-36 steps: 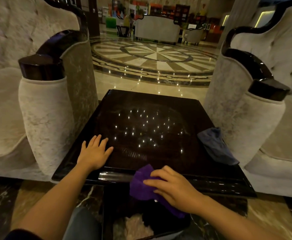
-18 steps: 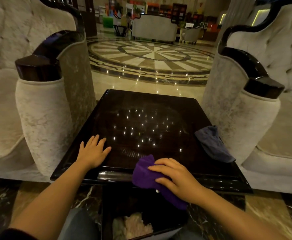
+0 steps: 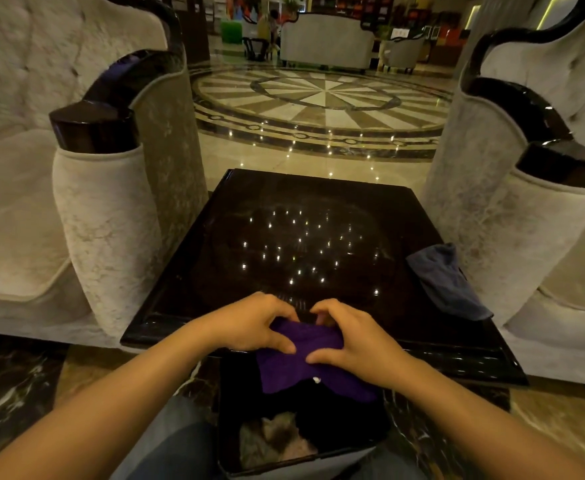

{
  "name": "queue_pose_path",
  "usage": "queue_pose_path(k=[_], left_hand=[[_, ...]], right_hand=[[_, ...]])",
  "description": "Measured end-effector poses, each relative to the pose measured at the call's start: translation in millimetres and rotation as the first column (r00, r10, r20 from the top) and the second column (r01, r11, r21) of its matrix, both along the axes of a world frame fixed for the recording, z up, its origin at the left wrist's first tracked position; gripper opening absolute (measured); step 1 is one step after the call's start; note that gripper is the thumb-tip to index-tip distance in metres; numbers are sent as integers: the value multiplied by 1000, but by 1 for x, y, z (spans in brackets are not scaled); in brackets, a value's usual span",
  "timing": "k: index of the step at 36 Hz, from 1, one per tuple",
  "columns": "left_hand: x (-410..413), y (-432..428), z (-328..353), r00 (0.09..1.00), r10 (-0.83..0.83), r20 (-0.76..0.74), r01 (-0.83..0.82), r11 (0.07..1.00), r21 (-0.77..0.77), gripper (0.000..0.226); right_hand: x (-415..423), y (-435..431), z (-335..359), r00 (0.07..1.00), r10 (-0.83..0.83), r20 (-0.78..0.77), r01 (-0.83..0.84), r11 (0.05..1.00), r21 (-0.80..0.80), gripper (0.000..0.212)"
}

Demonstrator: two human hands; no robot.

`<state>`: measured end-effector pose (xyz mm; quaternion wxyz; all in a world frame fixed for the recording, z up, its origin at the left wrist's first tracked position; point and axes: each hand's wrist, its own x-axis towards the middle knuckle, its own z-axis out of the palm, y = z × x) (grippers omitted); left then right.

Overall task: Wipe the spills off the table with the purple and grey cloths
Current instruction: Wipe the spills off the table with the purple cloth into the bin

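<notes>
- No legible brand, label or writing anywhere; shop fronts far across the hall too small and blurred to read.
- Dark, glossy, square worktop (image 3: pixel 319 209) with a raised rim, scattered with pinpoint reflections of ceiling lights; faint smeary streaks near the front middle.
- Set in a large hall: polished marble floor (image 3: pixel 322 98) with a round sunburst inlay beyond the worktop, dark veined marble underfoot.
- Pale velvet armchair (image 3: pixel 104 209) hard against the left side of the worktop, a second armchair (image 3: pixel 513 216) against the right side; both with black lacquered arm caps.
- White sofa (image 3: pixel 325 46) and more seating far off; a seated person just left of it, too small for detail.
- Purple cloth (image 3: pixel 301 362) at the near edge of the worktop, upper part bunched on the rim, lower part hanging over the front.
- Left hand (image 3: pixel 253 327) gripping the cloth's left top, thumb underneath, fingers curled over.
- Right hand (image 3: pixel 350 337) gripping the cloth's right top in the same way; fingertips of both hands nearly meeting.
- Grey cloth (image 3: pixel 447 282) crumpled at the right edge of the worktop, just beside the right armchair, well apart from both hands.
- Black bin (image 3: pixel 298 469) on the floor directly below the hanging cloth, with pale crumpled stuff inside.
</notes>
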<state>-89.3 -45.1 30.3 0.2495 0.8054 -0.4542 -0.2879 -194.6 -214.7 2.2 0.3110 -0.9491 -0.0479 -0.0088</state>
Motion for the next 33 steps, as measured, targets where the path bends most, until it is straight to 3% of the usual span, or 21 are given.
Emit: queue_pose_path(k=[6,9,12,17,19,22,25,29,33], left_hand=[[-3,5,-2,998,-5,67,8,999,-36,17],[-6,9,-4,996,24,85,-19,998,-63,16],[-10,14,-6,990,78,120,-63,990,-123,17],[-12,27,-7,979,203,34,-179,920,-348,18],[-13,28,-9,971,239,20,-214,903,-372,17],[-18,26,-20,970,207,123,-164,942,-292,18],[-17,26,-24,955,276,107,-211,889,-407,23],[-12,21,-26,960,251,122,-197,920,-340,22],[-2,12,-28,941,324,98,-265,885,-382,26]], right_hand=[[4,-13,2,976,14,-217,-18,1000,-14,40],[4,-21,7,962,49,-267,-45,999,21,26],[0,-27,13,952,83,-294,-55,993,100,25],[-10,-29,21,991,50,-127,-33,990,136,29],[-11,-26,17,998,9,-60,-7,999,41,31],[-16,-21,9,998,7,-64,-16,990,-142,39],[-18,-23,6,997,-44,61,49,996,-70,38],[-14,-23,1,999,-39,-31,37,998,-58,38],[-10,-29,0,998,-58,-35,62,990,129,34]])
